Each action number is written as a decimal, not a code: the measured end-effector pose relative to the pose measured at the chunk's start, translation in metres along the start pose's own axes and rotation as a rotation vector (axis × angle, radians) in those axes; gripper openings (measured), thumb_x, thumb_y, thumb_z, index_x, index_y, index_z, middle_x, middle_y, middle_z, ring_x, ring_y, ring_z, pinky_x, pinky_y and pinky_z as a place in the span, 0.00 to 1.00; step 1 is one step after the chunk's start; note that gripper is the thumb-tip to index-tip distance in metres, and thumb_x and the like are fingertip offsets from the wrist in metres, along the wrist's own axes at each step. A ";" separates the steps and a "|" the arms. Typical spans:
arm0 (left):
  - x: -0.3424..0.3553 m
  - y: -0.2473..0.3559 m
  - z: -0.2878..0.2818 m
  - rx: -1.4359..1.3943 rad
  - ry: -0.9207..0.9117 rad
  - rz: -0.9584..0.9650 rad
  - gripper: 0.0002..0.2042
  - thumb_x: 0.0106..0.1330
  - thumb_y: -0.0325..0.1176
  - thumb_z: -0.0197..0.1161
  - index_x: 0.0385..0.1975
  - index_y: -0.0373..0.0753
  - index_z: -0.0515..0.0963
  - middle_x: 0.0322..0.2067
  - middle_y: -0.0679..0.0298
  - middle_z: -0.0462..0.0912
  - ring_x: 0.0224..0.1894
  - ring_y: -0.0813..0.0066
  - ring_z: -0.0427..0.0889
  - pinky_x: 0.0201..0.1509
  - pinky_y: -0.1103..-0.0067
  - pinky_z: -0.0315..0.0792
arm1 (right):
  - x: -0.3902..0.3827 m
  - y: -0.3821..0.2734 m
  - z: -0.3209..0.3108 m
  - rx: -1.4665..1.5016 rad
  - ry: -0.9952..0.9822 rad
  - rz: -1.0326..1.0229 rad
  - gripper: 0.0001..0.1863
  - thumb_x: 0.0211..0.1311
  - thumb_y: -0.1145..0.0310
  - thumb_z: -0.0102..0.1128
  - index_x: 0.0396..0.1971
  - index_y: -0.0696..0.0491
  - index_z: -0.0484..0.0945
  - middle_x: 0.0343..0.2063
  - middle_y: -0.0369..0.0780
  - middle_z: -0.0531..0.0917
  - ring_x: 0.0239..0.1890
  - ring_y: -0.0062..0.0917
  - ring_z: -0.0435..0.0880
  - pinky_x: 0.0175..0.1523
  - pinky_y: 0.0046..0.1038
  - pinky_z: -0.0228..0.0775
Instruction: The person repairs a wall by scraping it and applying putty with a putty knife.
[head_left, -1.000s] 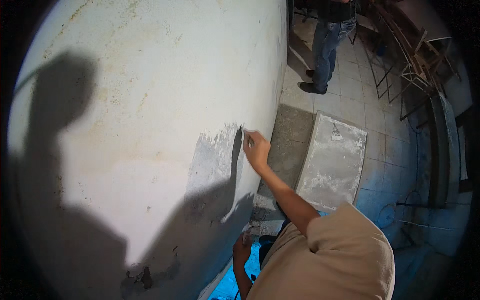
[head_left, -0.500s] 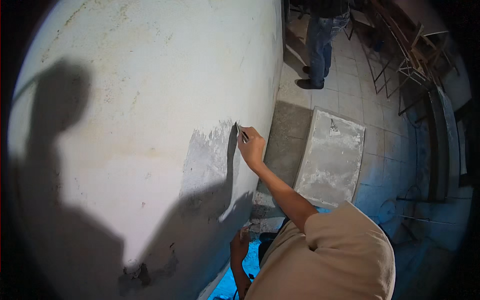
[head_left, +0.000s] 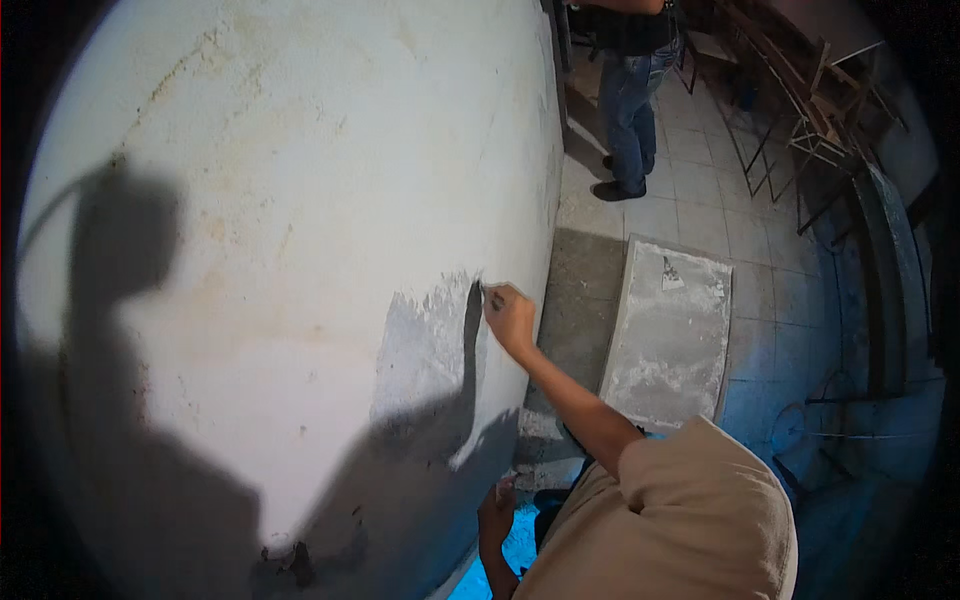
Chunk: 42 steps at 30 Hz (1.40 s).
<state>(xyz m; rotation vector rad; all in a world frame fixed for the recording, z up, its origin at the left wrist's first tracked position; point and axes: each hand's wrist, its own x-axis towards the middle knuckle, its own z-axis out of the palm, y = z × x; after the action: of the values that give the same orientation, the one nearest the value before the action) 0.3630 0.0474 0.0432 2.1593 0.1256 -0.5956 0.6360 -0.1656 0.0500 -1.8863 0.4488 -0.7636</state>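
Observation:
My right hand [head_left: 511, 318] is closed round a small scraper [head_left: 483, 290], mostly hidden by the fingers. Its tip meets the off-white wall [head_left: 300, 200] at the ragged upper edge of a grey patch [head_left: 420, 345]. A dark shadow of the hand and tool runs down across that patch. Lower down, close to the foot of the wall, my left hand [head_left: 495, 518] has its fingers curled. A small pale bit shows at its fingertips, too small to name.
A grey, white-smeared panel [head_left: 668, 340] lies on the tiled floor [head_left: 700, 190] to the right. Beyond it stands another person in jeans [head_left: 628, 120]. Metal frames and wooden boards [head_left: 820, 120] line the far right. My shadow [head_left: 125, 240] covers part of the wall.
The view has tilted, so the wall, panel and both hands appear lower. My right hand stays at the top of the grey patch, its scraper less visible. The other person's forearm now shows.

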 end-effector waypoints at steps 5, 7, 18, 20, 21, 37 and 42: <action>-0.001 -0.010 0.001 0.019 -0.012 -0.005 0.15 0.64 0.41 0.49 0.45 0.41 0.73 0.38 0.49 0.77 0.43 0.50 0.75 0.44 0.69 0.68 | 0.006 0.005 0.008 -0.068 0.204 0.000 0.06 0.41 0.76 0.56 0.23 0.57 0.79 0.22 0.46 0.79 0.25 0.41 0.78 0.30 0.32 0.71; -0.001 -0.013 0.001 0.028 0.031 -0.014 0.14 0.60 0.35 0.54 0.44 0.39 0.73 0.37 0.57 0.79 0.42 0.70 0.78 0.45 0.76 0.69 | 0.006 0.009 0.009 -0.098 0.169 0.024 0.06 0.41 0.76 0.56 0.23 0.57 0.79 0.23 0.46 0.79 0.25 0.41 0.79 0.31 0.32 0.72; 0.014 -0.007 -0.001 0.091 0.016 0.031 0.15 0.63 0.41 0.50 0.44 0.40 0.73 0.37 0.49 0.78 0.42 0.53 0.77 0.45 0.69 0.69 | 0.006 0.011 -0.001 -0.039 -0.076 0.214 0.07 0.44 0.73 0.60 0.26 0.57 0.81 0.23 0.44 0.82 0.27 0.30 0.82 0.33 0.25 0.72; 0.017 -0.003 -0.002 0.118 0.006 0.029 0.15 0.63 0.41 0.50 0.44 0.39 0.73 0.37 0.50 0.78 0.42 0.55 0.77 0.44 0.70 0.69 | 0.006 0.009 -0.006 0.029 -0.041 0.194 0.07 0.44 0.73 0.60 0.25 0.58 0.80 0.23 0.44 0.82 0.27 0.30 0.82 0.33 0.25 0.72; 0.021 0.001 -0.001 0.072 -0.014 0.044 0.15 0.63 0.39 0.51 0.44 0.38 0.73 0.38 0.51 0.78 0.43 0.57 0.77 0.45 0.71 0.69 | 0.006 0.008 -0.008 0.096 -0.002 0.204 0.07 0.44 0.72 0.60 0.25 0.58 0.80 0.23 0.44 0.82 0.27 0.29 0.82 0.33 0.25 0.72; 0.007 0.056 0.002 -0.299 0.089 0.094 0.10 0.62 0.30 0.54 0.41 0.33 0.73 0.37 0.59 0.80 0.41 0.74 0.76 0.49 0.78 0.67 | 0.003 -0.004 0.006 -0.005 0.073 0.256 0.08 0.40 0.75 0.56 0.25 0.57 0.79 0.25 0.48 0.80 0.29 0.42 0.79 0.35 0.34 0.71; -0.001 0.067 -0.006 -0.383 0.186 0.176 0.08 0.61 0.27 0.54 0.39 0.34 0.74 0.36 0.61 0.79 0.40 0.76 0.75 0.50 0.79 0.66 | -0.006 -0.005 0.006 0.037 0.043 0.341 0.07 0.41 0.73 0.56 0.23 0.57 0.79 0.24 0.47 0.80 0.28 0.41 0.79 0.35 0.34 0.71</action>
<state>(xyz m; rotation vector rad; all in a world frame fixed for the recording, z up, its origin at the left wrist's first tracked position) 0.3843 0.0106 0.0952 1.8245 0.1365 -0.2438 0.6358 -0.1562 0.0508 -1.7014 0.7563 -0.5802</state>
